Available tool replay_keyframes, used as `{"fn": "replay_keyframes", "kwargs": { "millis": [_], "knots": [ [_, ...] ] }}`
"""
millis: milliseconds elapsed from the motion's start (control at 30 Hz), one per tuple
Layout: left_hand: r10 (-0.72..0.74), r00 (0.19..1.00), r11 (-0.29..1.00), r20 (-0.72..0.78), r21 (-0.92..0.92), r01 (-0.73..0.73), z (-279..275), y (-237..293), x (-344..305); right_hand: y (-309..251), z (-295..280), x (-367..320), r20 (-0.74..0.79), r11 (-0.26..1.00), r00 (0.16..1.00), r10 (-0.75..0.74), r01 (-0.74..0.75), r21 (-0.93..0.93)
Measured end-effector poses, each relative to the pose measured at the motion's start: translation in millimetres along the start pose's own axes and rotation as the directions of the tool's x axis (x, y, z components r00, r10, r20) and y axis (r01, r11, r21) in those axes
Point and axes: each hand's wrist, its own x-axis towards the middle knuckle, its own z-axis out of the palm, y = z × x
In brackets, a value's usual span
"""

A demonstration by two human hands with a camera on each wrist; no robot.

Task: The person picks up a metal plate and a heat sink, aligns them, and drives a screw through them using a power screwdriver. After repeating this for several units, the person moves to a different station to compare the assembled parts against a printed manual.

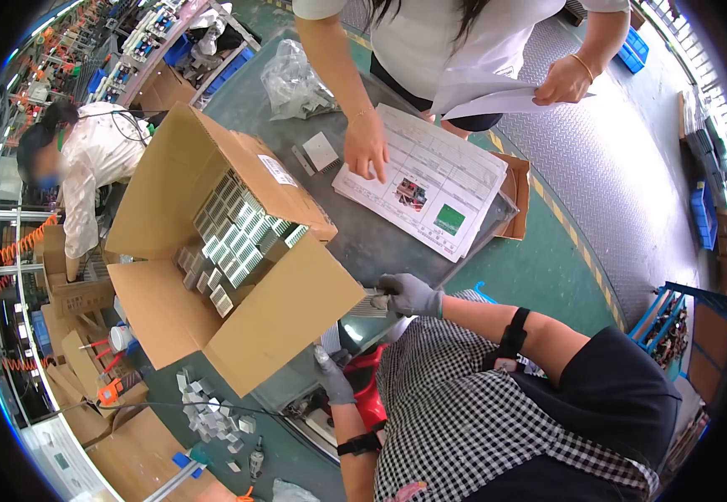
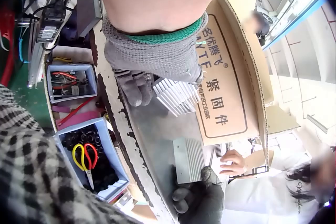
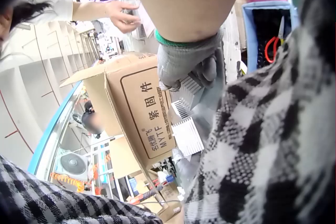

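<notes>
The left hand (image 1: 334, 378), in a grey glove, holds a silvery finned metal block (image 1: 330, 340) beside the open carton (image 1: 284, 322); in the left wrist view its curled fingers (image 2: 135, 90) lie against finned metal (image 2: 177, 97). Farther up in the head view, the gloved right hand (image 1: 411, 295) grips another finned block (image 1: 370, 304) by its end. The right wrist view shows the right hand (image 3: 189, 64) curled over its block (image 3: 190, 91), with the left hand (image 3: 187, 170) at a second block (image 3: 188, 137). Many finned blocks (image 1: 238, 234) lie in rows inside the carton.
Across the grey table (image 1: 342, 259) another person (image 1: 464, 50) rests a hand on printed sheets (image 1: 426, 180). Nearby are a plastic bag (image 1: 296, 79) and a loose block (image 1: 320, 152). Blue bins (image 2: 107, 129) with scissors and tools stand below the table edge. Another person (image 1: 91, 159) bends at the left.
</notes>
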Motion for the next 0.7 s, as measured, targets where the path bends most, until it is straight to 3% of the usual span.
{"fn": "replay_keyframes", "kwargs": {
  "millis": [233,700],
  "knots": [
    [0.013,1.0,1.0,-0.02,0.027,-0.013,-0.5,-3.1,2.5,6.4,3.4,3.6,0.011,0.998,0.999,-0.05,0.049,0.042],
    [0.03,0.997,0.999,-0.075,0.021,-0.029,5.5,0.9,-1.4,11.8,4.1,5.3,0.059,0.999,0.998,-0.014,0.011,0.05]
  ]
}}
